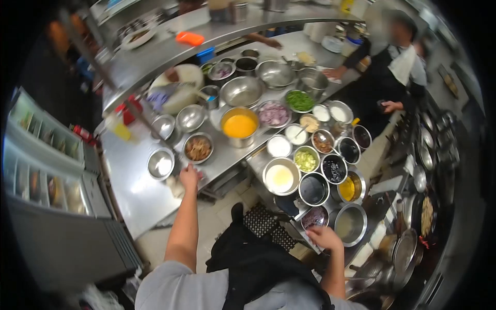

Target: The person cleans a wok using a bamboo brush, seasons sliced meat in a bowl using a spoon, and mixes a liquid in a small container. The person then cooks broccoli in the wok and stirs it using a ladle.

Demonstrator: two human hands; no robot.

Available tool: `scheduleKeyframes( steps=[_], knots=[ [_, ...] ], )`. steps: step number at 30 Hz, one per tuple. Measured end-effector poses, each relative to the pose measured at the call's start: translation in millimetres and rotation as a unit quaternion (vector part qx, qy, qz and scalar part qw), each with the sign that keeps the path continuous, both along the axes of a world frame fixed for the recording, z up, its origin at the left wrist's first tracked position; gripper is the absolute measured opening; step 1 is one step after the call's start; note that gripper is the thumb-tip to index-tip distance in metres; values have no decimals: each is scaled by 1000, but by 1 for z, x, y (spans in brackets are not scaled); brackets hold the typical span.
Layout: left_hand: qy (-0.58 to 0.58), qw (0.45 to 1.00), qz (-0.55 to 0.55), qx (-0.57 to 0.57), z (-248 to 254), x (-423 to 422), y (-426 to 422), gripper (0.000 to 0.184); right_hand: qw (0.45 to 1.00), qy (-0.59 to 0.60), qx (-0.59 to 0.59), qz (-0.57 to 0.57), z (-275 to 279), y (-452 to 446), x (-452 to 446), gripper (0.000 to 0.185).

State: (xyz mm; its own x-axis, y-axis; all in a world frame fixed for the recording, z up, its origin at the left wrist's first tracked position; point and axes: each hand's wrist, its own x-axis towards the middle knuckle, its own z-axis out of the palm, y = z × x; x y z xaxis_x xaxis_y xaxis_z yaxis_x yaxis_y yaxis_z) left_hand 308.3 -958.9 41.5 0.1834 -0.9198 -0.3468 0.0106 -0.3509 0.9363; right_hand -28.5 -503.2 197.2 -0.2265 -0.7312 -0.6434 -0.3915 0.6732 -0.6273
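A black apron (253, 263) lies nearest, between both arms. The right hand (324, 237) has its fingers bent at the near rim of the dark red pot (314, 217); whether they touch or grip it, I cannot tell. A deeper pot (356, 226) stands just right of them. The left hand (190, 176) has curled fingers; I cannot tell whether they hold anything. The meat bowl (198, 148) sits just past them. It looks stiff and fairly light, perhaps greasy, best taken by its rim. Farther past those fingers, the orange pot (240, 125) is probably heavy and apt to slosh.
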Motion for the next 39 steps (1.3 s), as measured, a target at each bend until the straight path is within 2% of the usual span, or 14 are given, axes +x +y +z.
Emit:
scheduleKeyframes(
  steps=[2, 3, 4, 5, 6, 8, 10, 12, 17, 26, 30, 34, 36, 39],
  knots=[
    [170, 980, 6, 101, -24, -11, -35, 34, 996, 36, -80, -16, 7, -54, -11, 34],
    [168, 981, -16, 101, -28, -17, -44, 34, 987, 116, -114, -14, 0, -79, -24, 34],
    [138, 987, -9, 82, -31, -20, -52, 32, 980, 67, -168, -77, 4, -108, -34, 36],
    [103, 993, -4, 64, -34, -17, -58, 30, 972, 135, -175, -82, -29, -132, -62, 38],
    [93, 993, -26, 66, -31, -17, -60, 30, 972, 119, -118, -167, -21, -162, -74, 39],
    [-7, 1000, 2, -18, -16, -11, -51, 27, 913, 299, -201, -193, -48, -214, -111, 46],
    [-60, 994, -84, -47, -9, 10, -41, 25, 881, 328, -205, -273, -70, -253, -141, 55],
    [36, 993, -85, -80, -4, 25, -23, 24, 887, 321, -193, -269, -92, -286, -165, 71],
    [65, 987, -149, 5, 30, 56, 22, 22, 896, 277, -287, -194, -106, -331, -172, 28],
    [95, 983, -153, 20, 40, 42, 68, 26, 864, 323, -349, -163, -80, -312, -158, 18],
    [67, 989, -133, -2, 54, 21, 72, 24, 816, 319, -407, -258, -106, -305, -162, 20],
    [41, 989, -139, -25, 75, -4, 76, 23, 824, 276, -409, -277, -128, -306, -169, 19],
    [24, 990, -140, -23, 80, -15, 79, 22, 847, 142, -364, -360, -134, -305, -170, 20],
    [-1, 990, -140, -26, 85, -28, 86, 21, 819, 38, -408, -402, -146, -306, -177, 20]
  ],
)
